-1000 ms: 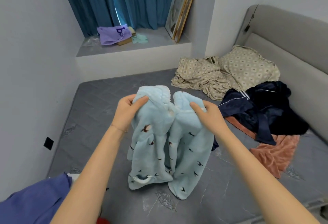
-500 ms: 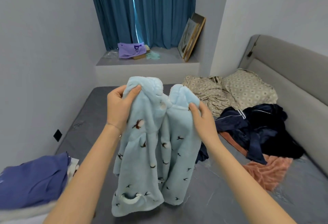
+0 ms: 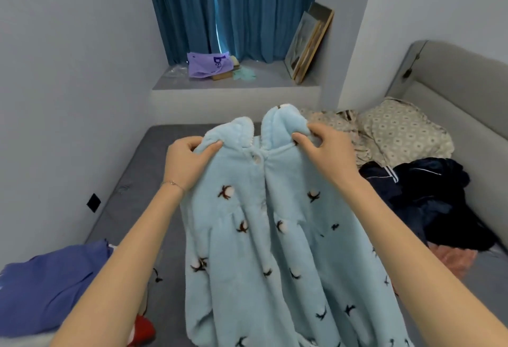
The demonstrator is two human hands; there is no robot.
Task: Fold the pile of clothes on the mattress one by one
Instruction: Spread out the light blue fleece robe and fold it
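Pale blue fleece top (image 3: 264, 236) hangs in front of me, held up over the grey mattress (image 3: 143, 181) by its shoulders. It is thick and fluffy, scattered with small dark brown sprigs that each carry a white tuft. The rounded collar stands up in two lobes with a pale scalloped edge. A single white button (image 3: 257, 158) sits just under the gap between them, and the front opening runs straight down from there. The cloth falls in soft, broad folds and widens toward the bottom, where it runs out of view, so I cannot tell whether the hem touches the mattress.

My left hand (image 3: 189, 162) grips the left shoulder just beside the collar, thumb across the front and fingers curled behind. My right hand (image 3: 324, 151) is clamped on the right lobe of the collar, fingers bunching the fleece. The two hands are level and a little apart, with the button between them. A thin bracelet (image 3: 173, 183) circles my left wrist.

To my right on the mattress lies a heap of navy clothes (image 3: 428, 195), with a pink cloth (image 3: 450, 258) poking out beneath it. Beyond them is crumpled beige patterned bedding (image 3: 398, 132). At my lower left lies a violet-blue garment (image 3: 49, 286).
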